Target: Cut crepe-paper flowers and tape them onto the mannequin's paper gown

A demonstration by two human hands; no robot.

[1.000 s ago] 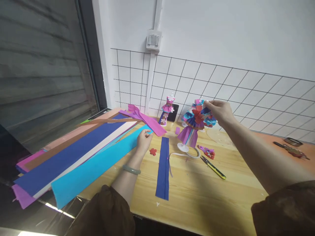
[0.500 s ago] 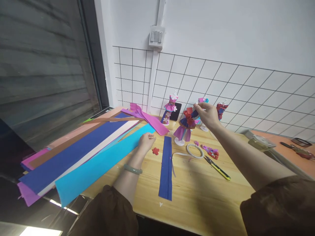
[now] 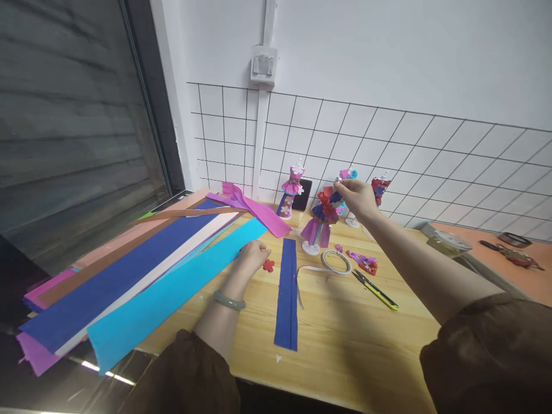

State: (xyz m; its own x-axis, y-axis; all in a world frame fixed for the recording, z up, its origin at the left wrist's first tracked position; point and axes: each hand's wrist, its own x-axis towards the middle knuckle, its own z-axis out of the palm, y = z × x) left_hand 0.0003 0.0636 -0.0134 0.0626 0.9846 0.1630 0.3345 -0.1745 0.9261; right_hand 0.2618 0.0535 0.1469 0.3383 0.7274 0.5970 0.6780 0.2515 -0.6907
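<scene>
My right hand [image 3: 357, 196] reaches forward, thumb and fingertips pinched at the white top knob of a small dress form [image 3: 324, 214]. This form wears a red, dark blue and purple paper dress, leans slightly right and stands on a round white base. My left hand [image 3: 254, 256] rests low over the table with its fingers curled together; what they hold, if anything, is hidden. Just right of it lies a red paper flower [image 3: 268, 265]. A dark blue folded paper strip [image 3: 286, 296] lies lengthwise between both arms.
Long coloured paper sheets [image 3: 172, 287] spread over the left side. A tape roll [image 3: 337, 261], yellow-handled snips [image 3: 375, 290] and paper scraps [image 3: 364, 262] lie right of the strip. Other dressed forms [image 3: 293, 187] and a black phone [image 3: 302, 194] stand before the wire grid [image 3: 308, 121].
The whole view has shifted slightly, moving the scene a little left. My right hand stays at the form's top and my left hand stays beside the red flower.
</scene>
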